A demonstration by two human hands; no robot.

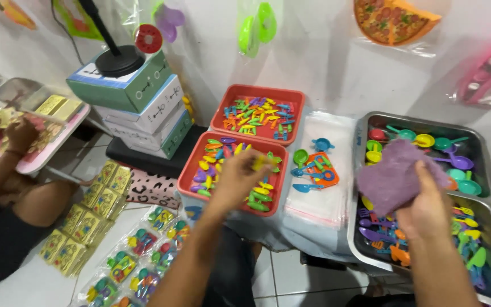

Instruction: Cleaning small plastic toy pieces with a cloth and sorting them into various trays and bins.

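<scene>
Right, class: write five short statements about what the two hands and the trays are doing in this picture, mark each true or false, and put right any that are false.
1. The right hand holds a purple cloth. True.
2. The left hand is over a near red tray of small coloured toy pieces. True.
3. The two red trays are empty. False: both the near one and the far red tray hold many coloured plastic pieces.
4. The right hand is over a wooden box. False: it is over a metal tray of plastic toy utensils.
5. Clear plastic bags lie between the red trays and the metal trays. True.
</scene>
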